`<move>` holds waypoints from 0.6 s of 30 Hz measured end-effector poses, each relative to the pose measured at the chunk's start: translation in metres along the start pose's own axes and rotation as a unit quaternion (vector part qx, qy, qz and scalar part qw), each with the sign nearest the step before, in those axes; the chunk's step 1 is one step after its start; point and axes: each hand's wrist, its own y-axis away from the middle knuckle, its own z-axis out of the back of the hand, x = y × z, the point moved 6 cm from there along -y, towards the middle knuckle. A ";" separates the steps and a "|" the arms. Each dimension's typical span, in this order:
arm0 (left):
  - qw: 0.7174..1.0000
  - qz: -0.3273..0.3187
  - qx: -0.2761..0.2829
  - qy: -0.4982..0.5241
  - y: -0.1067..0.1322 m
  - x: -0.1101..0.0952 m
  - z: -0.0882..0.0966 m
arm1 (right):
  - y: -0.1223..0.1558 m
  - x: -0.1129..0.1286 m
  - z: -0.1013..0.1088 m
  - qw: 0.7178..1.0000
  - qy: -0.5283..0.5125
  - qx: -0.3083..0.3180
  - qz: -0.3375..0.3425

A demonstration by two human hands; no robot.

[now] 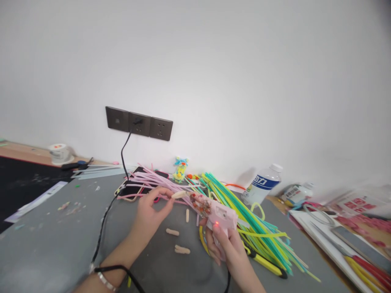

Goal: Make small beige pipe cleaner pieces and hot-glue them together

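Note:
My right hand [227, 248] grips a pink hot glue gun [218, 213] with a small red light lit, its nozzle pointing left. My left hand [151, 211] pinches a short beige fuzzy stick piece [179, 195] and holds it right at the gun's tip. Three more beige pieces [180, 240] lie on the grey table [55, 244] just below my hands. A black cord [102, 228] runs under my left wrist, which wears a silver bracelet.
Pink pipe cleaners [146, 179] and a green and yellow bundle [244, 211] lie behind my hands. A water bottle [262, 183] leans at the right. The dark wall socket strip [139, 123] holds a plug. A small colourful figure [180, 169] stands by the wall. Papers and red items lie far right.

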 end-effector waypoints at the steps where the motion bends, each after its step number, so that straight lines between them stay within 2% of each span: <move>1: 1.000 0.001 0.002 -0.001 0.000 0.001 0.000 | 0.000 0.000 0.000 1.000 -0.002 0.002 -0.001; 8: 1.000 -0.008 -0.008 0.003 -0.001 -0.003 0.002 | -0.002 0.001 -0.002 1.000 0.024 0.000 0.010; 14: 1.000 -0.009 -0.016 0.004 -0.002 -0.005 0.003 | -0.007 -0.005 0.004 0.998 0.034 -0.006 0.049; 18: 1.000 0.007 0.005 0.003 -0.001 -0.004 -0.002 | -0.004 0.011 -0.011 0.994 0.062 0.007 0.088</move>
